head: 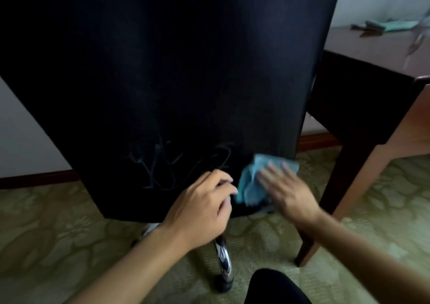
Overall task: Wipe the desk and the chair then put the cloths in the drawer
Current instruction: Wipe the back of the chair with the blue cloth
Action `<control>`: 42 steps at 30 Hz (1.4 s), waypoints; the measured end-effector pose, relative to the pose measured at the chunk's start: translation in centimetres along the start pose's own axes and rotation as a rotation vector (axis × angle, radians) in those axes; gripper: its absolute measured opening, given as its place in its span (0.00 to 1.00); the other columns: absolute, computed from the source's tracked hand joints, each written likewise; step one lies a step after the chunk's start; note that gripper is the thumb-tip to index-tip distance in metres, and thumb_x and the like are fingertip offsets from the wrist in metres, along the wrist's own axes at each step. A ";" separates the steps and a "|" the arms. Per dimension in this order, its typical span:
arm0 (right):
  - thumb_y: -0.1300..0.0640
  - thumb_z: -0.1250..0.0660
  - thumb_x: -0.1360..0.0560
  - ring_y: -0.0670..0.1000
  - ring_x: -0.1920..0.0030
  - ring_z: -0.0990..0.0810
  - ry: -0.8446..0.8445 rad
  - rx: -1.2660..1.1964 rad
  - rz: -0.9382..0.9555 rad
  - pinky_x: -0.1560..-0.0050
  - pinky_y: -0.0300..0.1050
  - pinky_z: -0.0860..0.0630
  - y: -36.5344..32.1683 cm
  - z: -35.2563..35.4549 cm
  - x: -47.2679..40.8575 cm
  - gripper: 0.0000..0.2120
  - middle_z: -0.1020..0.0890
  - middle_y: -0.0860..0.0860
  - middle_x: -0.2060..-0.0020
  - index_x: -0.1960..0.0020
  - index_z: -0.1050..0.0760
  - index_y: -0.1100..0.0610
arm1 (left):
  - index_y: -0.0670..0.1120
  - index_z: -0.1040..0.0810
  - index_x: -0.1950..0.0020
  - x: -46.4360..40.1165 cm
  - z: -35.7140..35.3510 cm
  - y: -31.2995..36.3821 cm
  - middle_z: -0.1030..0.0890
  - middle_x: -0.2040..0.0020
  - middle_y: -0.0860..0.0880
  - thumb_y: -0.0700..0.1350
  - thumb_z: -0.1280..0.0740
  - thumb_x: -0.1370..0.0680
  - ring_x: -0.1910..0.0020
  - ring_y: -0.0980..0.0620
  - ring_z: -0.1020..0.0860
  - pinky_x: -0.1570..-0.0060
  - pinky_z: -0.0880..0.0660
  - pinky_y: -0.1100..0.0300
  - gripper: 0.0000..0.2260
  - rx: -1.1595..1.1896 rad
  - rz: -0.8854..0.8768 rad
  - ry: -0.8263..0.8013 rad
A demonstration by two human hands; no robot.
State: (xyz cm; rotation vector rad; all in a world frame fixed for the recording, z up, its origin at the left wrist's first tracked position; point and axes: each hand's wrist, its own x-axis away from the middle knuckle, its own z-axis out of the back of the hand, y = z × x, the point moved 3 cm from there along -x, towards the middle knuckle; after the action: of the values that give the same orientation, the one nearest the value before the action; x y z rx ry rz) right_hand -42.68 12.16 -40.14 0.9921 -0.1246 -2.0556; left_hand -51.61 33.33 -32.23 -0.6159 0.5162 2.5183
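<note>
The black chair back (162,71) fills most of the view, its rear face toward me, with faint pale streaks low on it. My right hand (286,187) presses a crumpled light blue cloth (250,182) flat against the lower right part of the backrest. My left hand (204,208) has its fingers curled on the backrest's bottom edge, just left of the cloth. The brown wooden desk (377,50) stands to the right behind the chair. A second pale teal cloth (391,25) lies on the far desktop.
The chair's chrome base leg (223,264) with a black caster reaches toward me on the green patterned carpet (58,234). A desk leg (330,199) stands close right of the chair. My dark knee (274,287) shows at the bottom. White walls with brown skirting lie behind.
</note>
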 end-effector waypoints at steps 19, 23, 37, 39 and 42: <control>0.63 0.41 0.21 0.56 0.25 0.38 0.313 -0.009 -0.022 0.23 0.56 0.48 1.2 3.1 -11.8 0.22 0.34 0.54 0.27 0.26 0.34 0.60 | 0.48 0.19 0.46 0.3 2.8 -3.0 0.23 0.47 0.56 0.40 0.34 0.23 0.53 0.60 0.22 0.52 0.28 0.72 0.08 0.037 0.155 0.165; 0.63 0.41 0.20 0.58 0.24 0.40 0.482 -0.050 -0.159 0.23 0.59 0.49 0.7 3.9 -15.4 0.21 0.33 0.56 0.27 0.27 0.33 0.61 | 0.48 0.23 0.39 0.2 3.9 -3.0 0.25 0.45 0.55 0.41 0.37 0.23 0.53 0.59 0.22 0.55 0.22 0.64 0.13 0.035 0.125 0.307; 0.63 0.42 0.21 0.56 0.23 0.41 0.411 -0.041 -0.123 0.23 0.59 0.50 -2.9 4.9 -18.6 0.22 0.34 0.54 0.26 0.26 0.33 0.59 | 0.46 0.20 0.45 3.3 6.1 -5.2 0.23 0.49 0.53 0.39 0.35 0.23 0.56 0.56 0.20 0.60 0.22 0.56 0.09 -0.007 0.178 0.321; 0.63 0.43 0.20 0.58 0.23 0.42 0.519 -0.044 -0.192 0.23 0.60 0.50 -2.9 5.5 -20.8 0.22 0.34 0.56 0.26 0.26 0.33 0.60 | 0.45 0.20 0.45 3.2 6.8 -5.2 0.23 0.49 0.53 0.39 0.36 0.23 0.56 0.56 0.21 0.60 0.23 0.58 0.09 -0.010 0.160 0.390; 0.65 0.36 0.23 0.57 0.25 0.39 0.386 -0.106 -0.051 0.23 0.59 0.49 -7.0 2.3 -17.8 0.22 0.31 0.56 0.28 0.29 0.29 0.62 | 0.44 0.20 0.45 3.6 7.9 -6.1 0.22 0.49 0.51 0.37 0.35 0.24 0.57 0.54 0.21 0.59 0.23 0.57 0.09 -0.019 0.190 0.486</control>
State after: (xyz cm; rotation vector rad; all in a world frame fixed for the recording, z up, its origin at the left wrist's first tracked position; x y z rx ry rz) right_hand -42.62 28.95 -30.69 1.3140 0.2114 -1.8556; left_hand -53.63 43.20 -29.03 -1.2515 0.7505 2.5447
